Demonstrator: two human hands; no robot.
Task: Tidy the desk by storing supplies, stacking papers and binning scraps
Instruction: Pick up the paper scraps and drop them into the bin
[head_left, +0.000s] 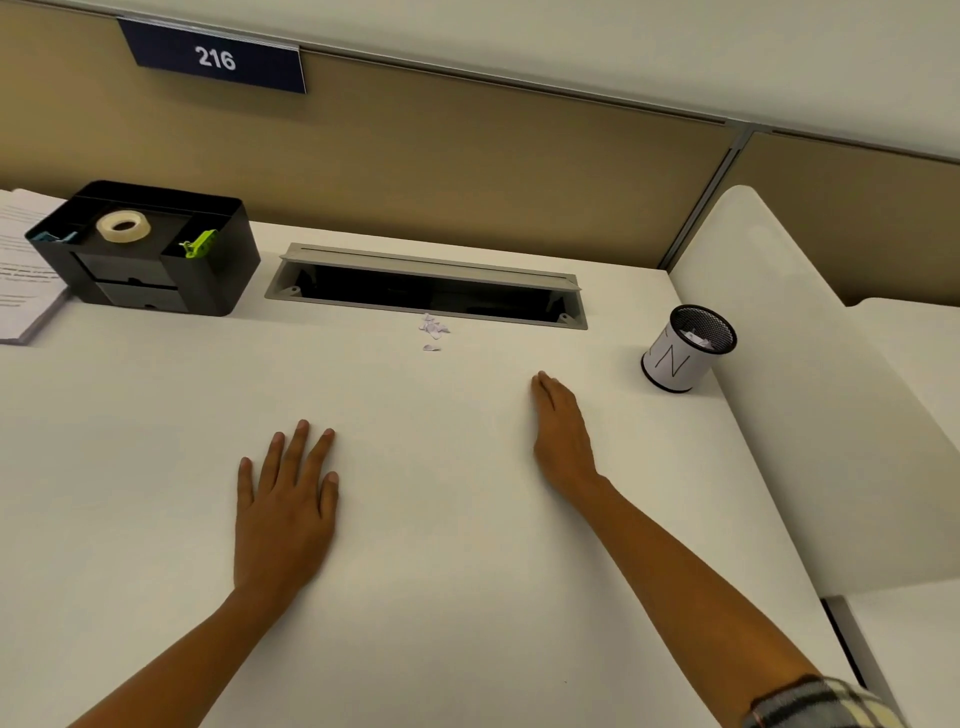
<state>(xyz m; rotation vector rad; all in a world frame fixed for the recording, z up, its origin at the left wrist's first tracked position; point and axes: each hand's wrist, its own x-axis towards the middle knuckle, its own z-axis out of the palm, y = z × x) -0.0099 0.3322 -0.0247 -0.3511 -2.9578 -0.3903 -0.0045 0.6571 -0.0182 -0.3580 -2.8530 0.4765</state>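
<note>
My left hand (285, 512) lies flat on the white desk (156, 467), fingers spread and holding nothing. My right hand (563, 434) rests on its edge further right, fingers straight and empty. A few small paper scraps (434, 328) lie beyond both hands, just in front of the cable slot. A mesh cup labelled as a bin (685, 348) stands at the right with scraps inside. A black organiser (150, 249) at the back left holds a tape roll (123, 226), a green clip (200, 243) and a blue clip (49, 237). A stack of papers (26, 270) lies left of it.
An open grey cable slot (426, 286) runs along the back of the desk. A tan partition wall (467, 171) with a "216" sign (214, 58) stands behind. A white curved divider (810, 395) borders the desk on the right.
</note>
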